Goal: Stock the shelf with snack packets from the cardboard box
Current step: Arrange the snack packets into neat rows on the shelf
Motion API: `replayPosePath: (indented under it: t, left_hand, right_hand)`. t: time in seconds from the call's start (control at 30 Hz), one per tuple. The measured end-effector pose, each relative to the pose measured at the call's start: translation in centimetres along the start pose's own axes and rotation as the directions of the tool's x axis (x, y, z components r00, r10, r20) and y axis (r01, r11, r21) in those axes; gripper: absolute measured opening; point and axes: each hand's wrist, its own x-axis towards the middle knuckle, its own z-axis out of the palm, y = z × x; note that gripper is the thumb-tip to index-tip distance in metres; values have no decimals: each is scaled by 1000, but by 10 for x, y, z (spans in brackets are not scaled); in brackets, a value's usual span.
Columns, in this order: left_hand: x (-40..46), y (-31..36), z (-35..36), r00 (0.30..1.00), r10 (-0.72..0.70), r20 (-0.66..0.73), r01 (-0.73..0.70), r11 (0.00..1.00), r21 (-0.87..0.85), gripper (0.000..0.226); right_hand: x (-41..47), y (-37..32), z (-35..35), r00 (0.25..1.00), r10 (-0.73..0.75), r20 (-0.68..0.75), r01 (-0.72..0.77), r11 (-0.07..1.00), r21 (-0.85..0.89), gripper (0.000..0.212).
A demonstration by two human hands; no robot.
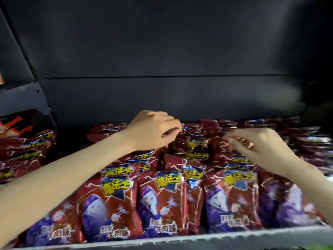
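Note:
Red snack packets (163, 201) with a purple wizard figure stand in several rows on the shelf, filling it from the front lip to the back. My left hand (153, 130) reaches over the middle rows, and its curled fingers pinch the top edge of a packet (182, 139) near the back. My right hand (259, 148) hovers over the right rows. It is blurred, with fingers loosely curled just above the packet tops and nothing visibly held. The cardboard box is out of view.
The shelf's grey front lip (198, 239) runs along the bottom. A dark back wall (162, 91) rises behind the packets, with open height above them. More red packets (27, 148) lie at the left beyond a dark upright divider (45, 105).

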Motion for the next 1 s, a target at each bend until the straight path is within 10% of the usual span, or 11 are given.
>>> replayPosePath:
  t: [0.13,0.53,1.0]
  left_hand:
    - [58,44,31,993,106,47,-107,994,22,28]
    - [176,136,110,894,-238,379,354,894,-275,17]
    - [241,155,187,886,-97,453,161,981,-104,35]
  right_hand:
    - [-42,59,-32,995,96,-36,-96,995,-8,28]
    - [-124,217,-95,960,267,87,-265,964,-34,23]
    - [-135,272,-64,822,530,210,-532,845,-47,44]
